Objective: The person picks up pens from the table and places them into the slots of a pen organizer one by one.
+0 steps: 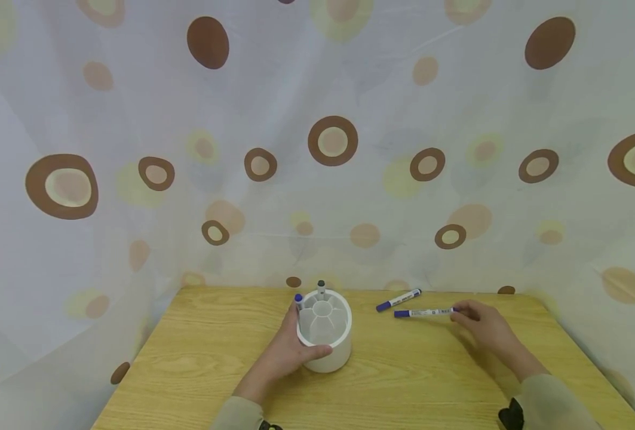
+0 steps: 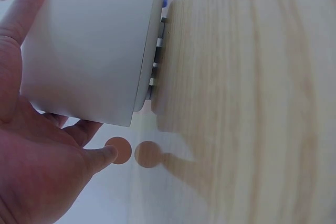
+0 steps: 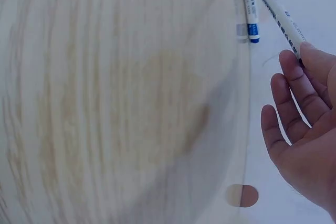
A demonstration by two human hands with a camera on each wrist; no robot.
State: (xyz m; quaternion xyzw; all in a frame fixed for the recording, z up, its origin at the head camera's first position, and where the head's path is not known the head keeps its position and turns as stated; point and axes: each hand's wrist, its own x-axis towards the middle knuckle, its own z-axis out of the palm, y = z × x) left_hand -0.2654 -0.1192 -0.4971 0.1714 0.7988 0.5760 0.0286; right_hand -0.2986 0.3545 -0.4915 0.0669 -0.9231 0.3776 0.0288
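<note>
My left hand (image 1: 289, 346) grips the side of a round white pen holder (image 1: 328, 358), thumb along its front, as the head view shows. A blue-capped marker (image 1: 298, 300) and a dark-capped marker (image 1: 321, 289) stand upright in its outer compartments. To the right, my right hand (image 1: 481, 322) pinches the end of a white marker (image 1: 430, 312), whose blue cap points left. In the right wrist view, thumb and index hold that marker (image 3: 278, 19) while the other fingers (image 3: 268, 124) stay spread. Another white marker (image 1: 398, 300) with a blue cap lies just behind it.
A wood-grain table (image 1: 215, 358) lies under both hands. Behind it and at both sides hangs a pale curtain (image 1: 371, 197) with brown and beige dots, meeting the table's back edge close behind the pen holder and the markers.
</note>
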